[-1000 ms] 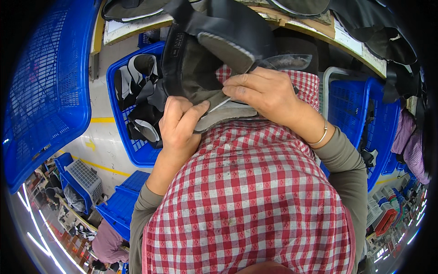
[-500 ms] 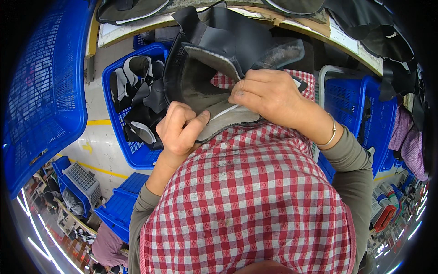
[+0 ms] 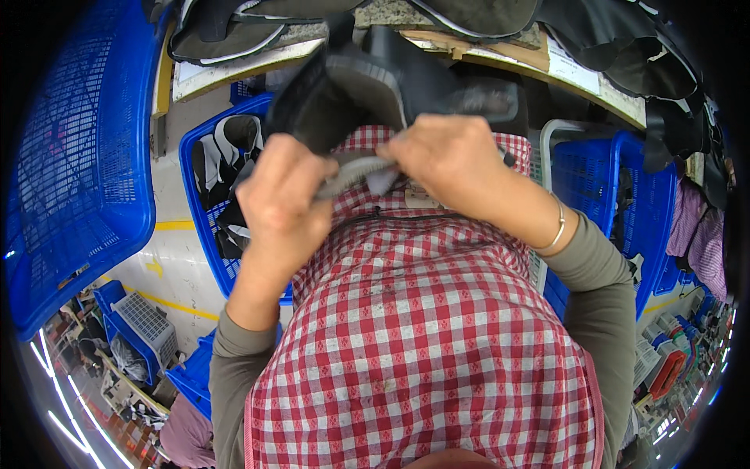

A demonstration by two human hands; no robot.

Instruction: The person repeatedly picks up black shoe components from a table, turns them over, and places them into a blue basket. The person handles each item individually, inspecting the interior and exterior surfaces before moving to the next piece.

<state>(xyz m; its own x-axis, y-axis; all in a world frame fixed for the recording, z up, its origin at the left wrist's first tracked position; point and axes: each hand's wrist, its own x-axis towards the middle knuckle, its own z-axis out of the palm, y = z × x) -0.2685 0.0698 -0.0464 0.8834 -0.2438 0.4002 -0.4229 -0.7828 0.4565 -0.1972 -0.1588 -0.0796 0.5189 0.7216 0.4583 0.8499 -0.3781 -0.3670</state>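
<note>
A black leather boot upper [image 3: 426, 82] with grey lining hangs between my hands over my lap, blurred by motion. My left hand [image 3: 281, 203] is closed on its near edge [image 3: 355, 176], where a whitish strip shows. My right hand [image 3: 457, 160] grips the same edge farther right, its fingers pinched together. The fingertips of both hands are smeared. Beyond them, the upper's shaft opens toward me, with dark flaps standing up on either side. Red checked apron cloth [image 3: 422, 289] lies right under the piece.
A worktable edge [image 3: 258, 66] runs across the far side, with more black uppers [image 3: 461, 16] on it. To my left, a blue crate [image 3: 195, 195] holds similar pieces. A large blue basket [image 3: 78, 156] stands farther left. Blue crates [image 3: 582, 184] are at my right.
My left hand has moved slightly left and the held edge has lifted and turned edge-on, uncovering more apron. My right hand has stayed almost in place.
</note>
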